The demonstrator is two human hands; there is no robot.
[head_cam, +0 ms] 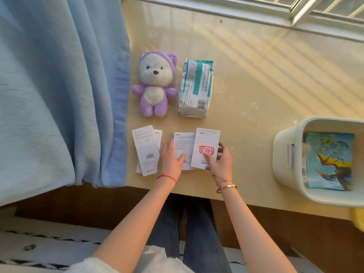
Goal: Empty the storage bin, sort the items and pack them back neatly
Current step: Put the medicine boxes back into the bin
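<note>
White box pinched by my right hand; left hand flat, fingers relaxed, on packet; bin at three o'clock.

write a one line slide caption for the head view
Right hand grips a red-stamped white box, left hand rests on another box; plush bear and storage bin nearby.

1. Your right hand grips the red-stamped box, thumb on its face, fingers behind its right edge.
2. Left of that box, your left hand rests flat on a white box.
3. Farther left lie two overlapping boxes.
4. Beyond it: plush, pack.
5. Well right: bin holding a booklet.
</note>
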